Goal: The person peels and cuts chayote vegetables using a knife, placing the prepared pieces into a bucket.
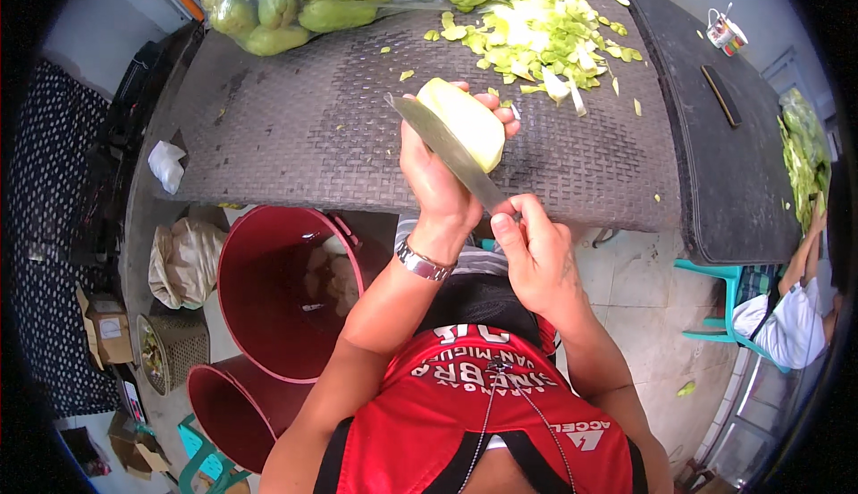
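A peeled, pale yellow-green papaya (pixel 474 126) rests in my left hand (pixel 433 172), palm up and with the fingertips showing past its far side. My right hand (pixel 539 251) is closed around the handle of a large knife (pixel 450 150), most of the handle hidden in the fist. The broad blade lies slanted along the papaya's near left side, above my left palm. Whether its edge touches the flesh I cannot tell. Both hands are over the near edge of a dark woven-pattern table (pixel 304 128). Beyond them a heap of green peelings (pixel 559 43) is spread out.
Unpeeled green papayas (pixel 340 13) fill a clear plastic bag at the table's far side. Below left stand a large red bucket (pixel 234 306) holding pale pieces and a second red bucket (pixel 210 409). On a black table (pixel 697 172) at right are a mug (pixel 726 34) and another person's arm (pixel 804 248).
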Demonstrator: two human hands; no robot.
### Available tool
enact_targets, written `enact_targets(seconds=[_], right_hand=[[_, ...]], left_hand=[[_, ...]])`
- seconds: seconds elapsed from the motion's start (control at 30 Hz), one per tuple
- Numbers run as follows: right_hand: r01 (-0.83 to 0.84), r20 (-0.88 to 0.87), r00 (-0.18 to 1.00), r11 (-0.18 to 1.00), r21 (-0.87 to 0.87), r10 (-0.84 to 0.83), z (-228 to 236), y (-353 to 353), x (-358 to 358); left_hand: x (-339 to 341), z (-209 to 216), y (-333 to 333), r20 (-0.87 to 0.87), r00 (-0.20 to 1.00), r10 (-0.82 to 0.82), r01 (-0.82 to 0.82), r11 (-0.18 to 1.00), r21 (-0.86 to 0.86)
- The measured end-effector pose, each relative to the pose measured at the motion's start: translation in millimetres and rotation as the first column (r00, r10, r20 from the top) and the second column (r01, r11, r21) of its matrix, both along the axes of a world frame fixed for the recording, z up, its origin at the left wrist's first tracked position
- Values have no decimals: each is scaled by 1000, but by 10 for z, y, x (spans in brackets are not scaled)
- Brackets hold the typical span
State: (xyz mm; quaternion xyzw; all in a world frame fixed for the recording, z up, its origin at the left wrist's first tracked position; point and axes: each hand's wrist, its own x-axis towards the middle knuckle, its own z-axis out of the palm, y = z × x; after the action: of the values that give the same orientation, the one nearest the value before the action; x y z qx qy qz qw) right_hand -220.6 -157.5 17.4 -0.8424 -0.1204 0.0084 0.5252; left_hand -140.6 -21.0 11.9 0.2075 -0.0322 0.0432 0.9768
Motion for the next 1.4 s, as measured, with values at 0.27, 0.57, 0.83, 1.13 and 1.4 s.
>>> enact_targets(seconds=[0.27,0.57,0.83,1.13,1.4], right_hand=[[-8,51,999,1000,8,7,-50,8,63],[19,91,996,999,-44,-15,-22,59,91],[29,51,998,998,-49,-26,-31,37,150],[44,-10,999,998,-51,-45,8,17,95],[86,9,996,992,-87,-86,-80,18,147]], left_hand=[[-34,-7,-70,-49,997,68,-67,998,17],[-85,-30,-168,-109,974,200,-182,971,156],[-143,-120,-257,-109,975,193,-169,965,200],[9,1,-92,-150,969,194,-172,974,146],[-19,-24,-152,-198,961,194,-150,964,220]])
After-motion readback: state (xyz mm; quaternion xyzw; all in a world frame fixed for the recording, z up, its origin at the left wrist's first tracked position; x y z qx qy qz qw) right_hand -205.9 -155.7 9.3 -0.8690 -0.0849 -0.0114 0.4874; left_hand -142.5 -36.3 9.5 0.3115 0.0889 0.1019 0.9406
